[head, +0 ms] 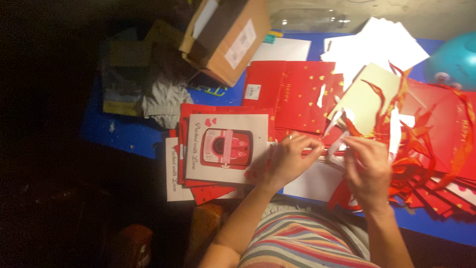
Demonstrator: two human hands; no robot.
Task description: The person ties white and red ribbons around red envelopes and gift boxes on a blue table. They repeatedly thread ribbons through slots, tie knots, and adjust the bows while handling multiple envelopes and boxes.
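Head view — blue table [119, 134], seemingly dim room.

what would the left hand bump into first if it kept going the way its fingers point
The left hand points right, toward the right hand. It would likely meet the white ribbon strip held between them first, then the right hand's fingers, though depth is hard to judge.

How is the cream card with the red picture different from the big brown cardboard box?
The cream card with the red picture lies flat on a stack of cards; the brown cardboard box stands tilted at the blue table's far edge. The card is thin and pale with a red drawing; the box is bulky, brown, and bears a white label. The left hand rests beside the card; neither hand is near the box. Both are rectangular.
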